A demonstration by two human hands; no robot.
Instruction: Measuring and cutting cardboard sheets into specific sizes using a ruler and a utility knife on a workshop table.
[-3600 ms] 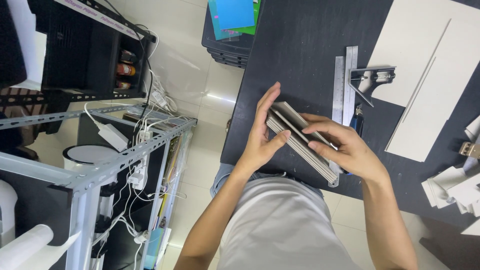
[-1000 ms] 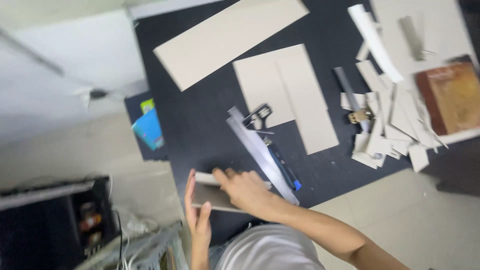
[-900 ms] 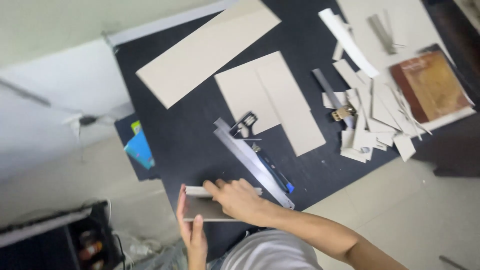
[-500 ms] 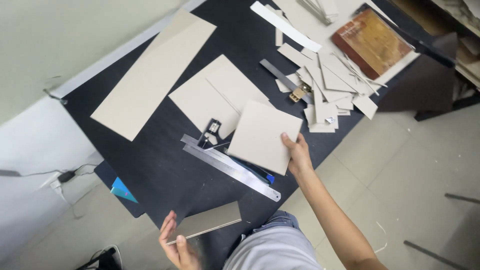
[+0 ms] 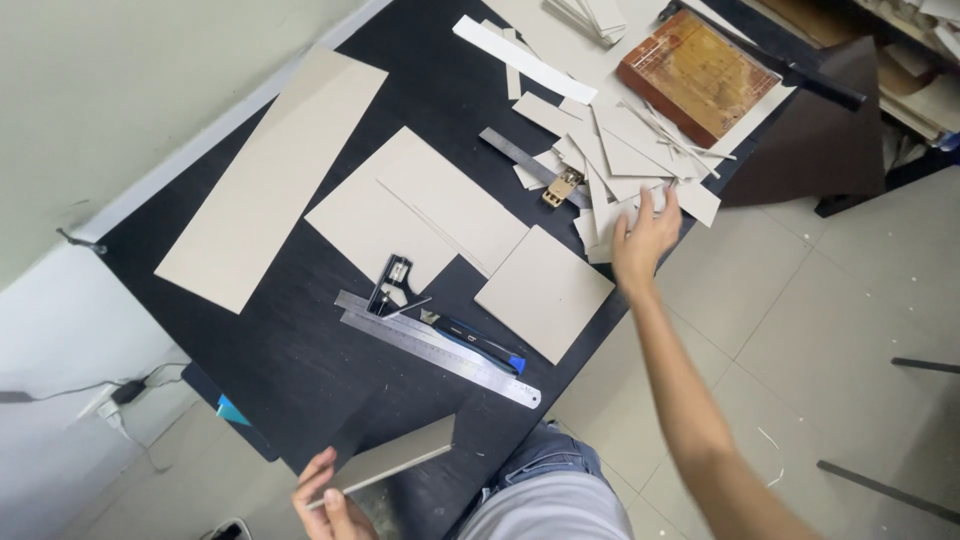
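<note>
Head view shows the left hand (image 5: 325, 497) at the near edge of the black table (image 5: 300, 350), fingers closed around the lower end of a stack of grey boards (image 5: 392, 458) that juts up and to the right from the grip and hangs over the table's edge. The right hand (image 5: 642, 236) reaches far out, fingers spread and open, resting on the near corner of a loose heap of board offcuts (image 5: 610, 160); it clasps nothing yet, as far as I can tell. Just left of that hand lies a square grey board (image 5: 545, 291), and beyond it a steel ruler (image 5: 440, 350), a blue-handled knife (image 5: 480, 345) and a combination square (image 5: 392, 288). The main risk, I judge, sits with the left grip: the stack is held by one end only, so the boards could fan out or slip loose, dropping to the floor beside the table. A second risk lies under the right palm, since the offcuts overlap loosely and reach the table's edge; a sweeping pull could drag several pieces off the side. A small brass-coloured clip (image 5: 561, 187) lies up and left of that hand among the scraps and could be knocked along. The knife lies well apart from both hands, so I see little danger there.
</note>
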